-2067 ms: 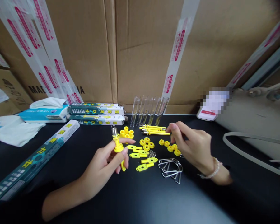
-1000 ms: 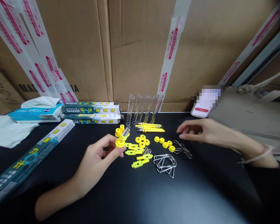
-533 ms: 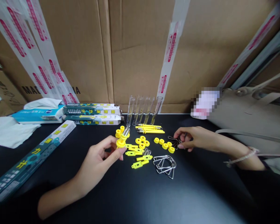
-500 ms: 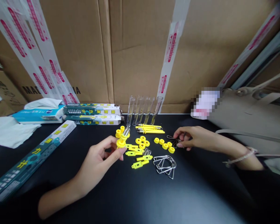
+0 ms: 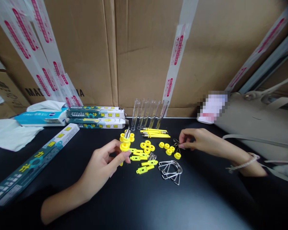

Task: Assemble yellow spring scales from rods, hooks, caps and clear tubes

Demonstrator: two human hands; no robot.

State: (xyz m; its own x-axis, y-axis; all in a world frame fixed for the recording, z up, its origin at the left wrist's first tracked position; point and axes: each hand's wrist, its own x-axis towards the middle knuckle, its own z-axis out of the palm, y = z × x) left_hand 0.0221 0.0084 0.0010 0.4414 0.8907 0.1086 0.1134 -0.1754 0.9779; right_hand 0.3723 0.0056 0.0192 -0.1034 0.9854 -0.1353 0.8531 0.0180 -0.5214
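Note:
My left hand (image 5: 104, 163) is closed on a yellow plastic rod (image 5: 125, 146) with a flange and a metal spring at its top, held upright. My right hand (image 5: 192, 139) pinches thin wire hooks (image 5: 176, 143) at the right of the parts; how many are in the fingers I cannot tell. Just left of those hooks sit yellow caps (image 5: 169, 152). Between the hands lie yellow rings (image 5: 147, 150), flat yellow tabs with slots (image 5: 142, 170) and small springs (image 5: 152, 156). Bent metal wire brackets (image 5: 170, 172) form a pile nearer to me.
Several clear tubes (image 5: 152, 115) stand at the back, with yellow rods (image 5: 155, 132) lying before them. Printed boxes (image 5: 96, 123), a long box (image 5: 33, 163) and a tissue pack (image 5: 42, 117) are on the left. A grey bag (image 5: 254, 124) and a blurred phone-like object (image 5: 208, 108) are right.
My right hand has risen slightly and its fingers have drawn together on the wire hooks. Some yellow caps beside it have shifted. My left hand keeps its hold, the rod a little more upright.

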